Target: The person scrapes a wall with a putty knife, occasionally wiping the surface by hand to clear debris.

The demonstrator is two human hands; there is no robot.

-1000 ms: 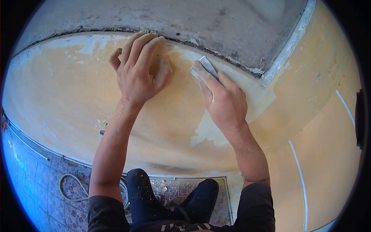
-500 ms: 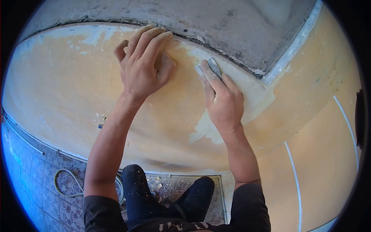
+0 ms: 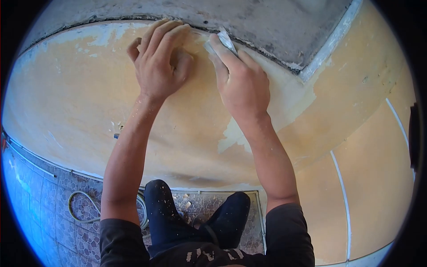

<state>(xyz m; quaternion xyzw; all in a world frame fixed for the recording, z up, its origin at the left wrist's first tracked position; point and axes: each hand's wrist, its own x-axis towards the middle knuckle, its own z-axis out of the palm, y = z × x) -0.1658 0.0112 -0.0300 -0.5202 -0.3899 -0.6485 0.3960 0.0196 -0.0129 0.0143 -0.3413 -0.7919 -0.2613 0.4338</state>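
My right hand (image 3: 243,82) grips a small flat metal scraper (image 3: 227,41), its index finger laid along the blade. The scraper touches the pale band of the orange-yellow wall (image 3: 195,129), close to the cracked dark edge of the grey surface (image 3: 267,22). To its left, my left hand (image 3: 160,62) rests against the wall with bent, spread fingers and holds nothing. Its fingertips reach the wall's upper edge, and both hands look dusty. A whitish bare patch (image 3: 231,135) shows below my right hand.
Below the wall lies a patterned tile floor (image 3: 62,218) with a looped hose (image 3: 84,220) and pale flakes near my knees. A small blue-grey stub (image 3: 116,135) sticks out of the wall beside my left forearm. White strips (image 3: 340,187) run down the wall at right.
My right hand and the scraper have moved up and left, closer to my left hand and the wall's upper edge. The whole view has shifted slightly.
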